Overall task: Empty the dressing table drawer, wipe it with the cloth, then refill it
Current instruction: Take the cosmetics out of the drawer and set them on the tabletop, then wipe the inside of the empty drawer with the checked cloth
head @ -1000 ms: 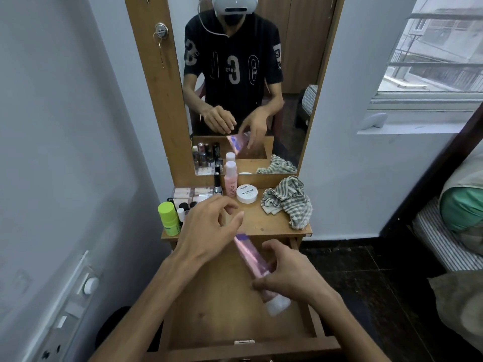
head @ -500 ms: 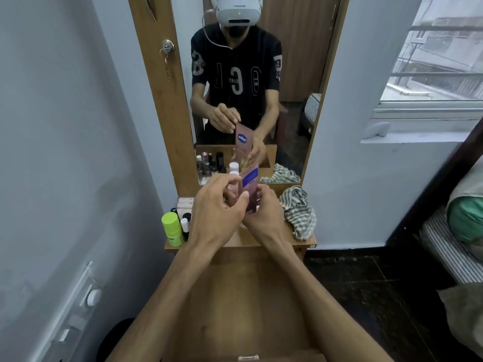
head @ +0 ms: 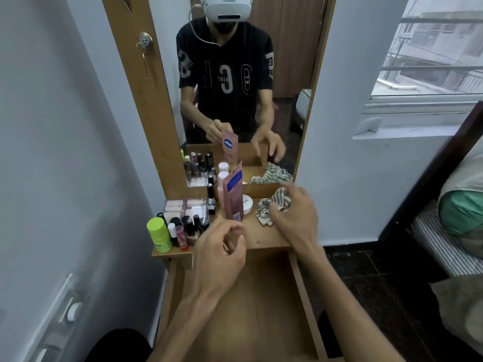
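The wooden drawer point(head: 304, 296) stands pulled out below me with nothing inside. A pink tube point(head: 234, 195) with a blue label stands upright, cap down, on the dressing table top point(head: 264, 237). My left hand point(head: 222, 250) pinches its lower end between thumb and fingertips. My right hand point(head: 296, 218) hovers with spread fingers over the striped cloth point(head: 264, 209), which lies crumpled at the top's right side; the fingertips touch it or are just above it.
Nail polishes, lipsticks and a green bottle point(head: 158, 235) crowd the top's left side. A pink bottle point(head: 222, 190) and a white jar point(head: 247, 203) stand behind the tube. The mirror point(head: 243, 87) rises behind. A bed point(head: 444, 239) is at the right.
Both hands lifted the pink tube out of the drawer and stood it on the table top. My right hand then let go and moved right over the cloth.
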Demonstrator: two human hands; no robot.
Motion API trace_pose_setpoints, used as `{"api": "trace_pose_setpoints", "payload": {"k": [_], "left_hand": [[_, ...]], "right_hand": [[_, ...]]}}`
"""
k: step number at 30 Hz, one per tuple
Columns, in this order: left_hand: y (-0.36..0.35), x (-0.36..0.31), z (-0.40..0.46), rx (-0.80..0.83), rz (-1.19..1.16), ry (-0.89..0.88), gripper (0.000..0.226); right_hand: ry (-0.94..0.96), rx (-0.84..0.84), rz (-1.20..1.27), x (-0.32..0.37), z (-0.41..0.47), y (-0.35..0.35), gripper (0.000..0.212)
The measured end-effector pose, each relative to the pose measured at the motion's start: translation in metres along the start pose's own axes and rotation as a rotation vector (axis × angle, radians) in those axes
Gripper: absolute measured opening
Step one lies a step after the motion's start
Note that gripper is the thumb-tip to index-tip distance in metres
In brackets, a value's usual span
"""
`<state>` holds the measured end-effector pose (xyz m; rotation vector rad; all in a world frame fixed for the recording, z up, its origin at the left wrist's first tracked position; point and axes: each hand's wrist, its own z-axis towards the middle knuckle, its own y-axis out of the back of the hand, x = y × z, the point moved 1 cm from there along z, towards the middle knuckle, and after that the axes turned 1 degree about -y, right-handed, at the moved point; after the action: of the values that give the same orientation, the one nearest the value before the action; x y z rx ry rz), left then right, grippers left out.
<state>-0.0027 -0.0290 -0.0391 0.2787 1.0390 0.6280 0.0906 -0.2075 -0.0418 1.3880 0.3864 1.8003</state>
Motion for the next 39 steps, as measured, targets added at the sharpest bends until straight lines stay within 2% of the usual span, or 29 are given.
{"api": "trace_pose_setpoints", "payload": {"k": [2,4,6,10,15,19,22,25,26,28,30,32,34,36,39], "left_hand": [[-0.005,0.005,-0.013,0.041,0.033,0.025,0.017],[-0.004,0.011,-0.025,0.061,0.072,0.050,0.016],[0.001,0.020,-0.035,0.071,0.129,0.087,0.017],[0.024,0.046,-0.054,0.039,0.250,0.210,0.017],[0.052,0.081,-0.080,-0.018,0.458,0.379,0.014],[0.056,0.104,-0.086,0.064,0.514,0.522,0.046],[0.052,0.117,-0.079,0.146,0.435,0.645,0.060],[0.052,0.124,-0.077,0.165,0.399,0.655,0.047],[0.053,0.126,-0.077,0.161,0.393,0.647,0.042],[0.056,0.129,-0.078,0.166,0.389,0.637,0.036],[0.056,0.130,-0.078,0.170,0.386,0.628,0.032],[0.055,0.129,-0.078,0.187,0.398,0.617,0.030],[0.055,0.128,-0.080,0.186,0.402,0.605,0.029],[0.055,0.128,-0.082,0.179,0.395,0.596,0.030],[0.057,0.131,-0.086,0.169,0.389,0.616,0.030]], "right_hand": [[-0.002,0.068,-0.163,-0.013,0.021,0.001,0.065],[-0.003,0.245,-0.284,-0.024,0.031,-0.007,0.066],[-0.008,0.329,-0.328,-0.034,0.029,-0.014,0.058],[-0.001,0.250,-0.285,-0.037,0.005,-0.008,0.035],[0.027,0.328,-0.084,-0.028,-0.065,0.029,0.038],[0.055,0.280,-0.033,-0.021,-0.110,0.036,0.044],[0.085,0.268,-0.146,-0.018,-0.122,0.014,0.055],[0.111,0.262,-0.353,-0.021,-0.130,-0.004,0.077],[0.130,0.257,-0.379,-0.022,-0.136,-0.007,0.078],[0.136,0.310,-0.389,-0.020,-0.147,-0.012,0.063],[0.043,0.474,-0.382,-0.024,-0.152,-0.020,0.059],[-0.096,0.566,-0.369,-0.032,-0.148,-0.031,0.070],[-0.210,0.554,-0.305,-0.035,-0.138,-0.042,0.073],[-0.285,0.518,-0.249,-0.032,-0.129,-0.049,0.067],[-0.313,0.508,-0.198,-0.020,-0.131,-0.066,0.071]]}}
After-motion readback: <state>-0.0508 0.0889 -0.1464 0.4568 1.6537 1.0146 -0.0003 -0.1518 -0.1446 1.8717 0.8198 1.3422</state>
